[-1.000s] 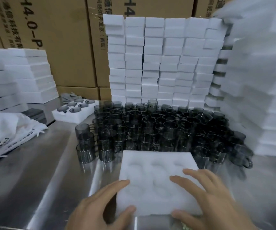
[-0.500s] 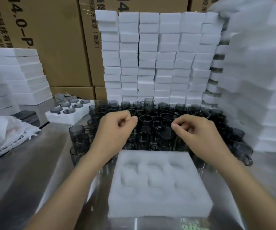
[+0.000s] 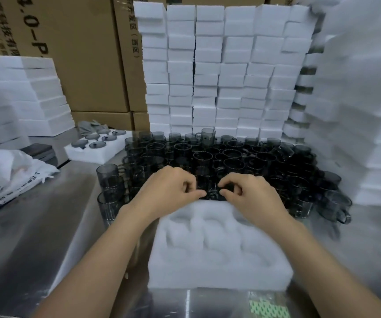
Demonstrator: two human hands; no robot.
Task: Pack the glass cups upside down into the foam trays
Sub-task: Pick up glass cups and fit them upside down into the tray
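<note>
An empty white foam tray (image 3: 219, 273) with several round pockets lies on the steel table right in front of me. Behind it stands a dense crowd of smoky grey glass cups (image 3: 230, 157), upright, with handles. My left hand (image 3: 169, 191) and my right hand (image 3: 251, 195) are side by side over the front row of cups, just past the tray's far edge. The fingers of both are curled, with thumb and forefinger pinched down at dark cup rims. Whether either hand has hold of a cup is not clear.
A filled foam tray (image 3: 88, 152) showing cup bases sits at the back left. Foam tray stacks rise behind the cups (image 3: 219, 76), on the right (image 3: 357, 111) and on the left (image 3: 24, 99). A white sack (image 3: 8, 175) lies at the left, with cardboard boxes (image 3: 81, 53) behind.
Both hands left the foam tray, rose over the cups, then came down and closer together at the front row of cups. The tray stays where it was set.
</note>
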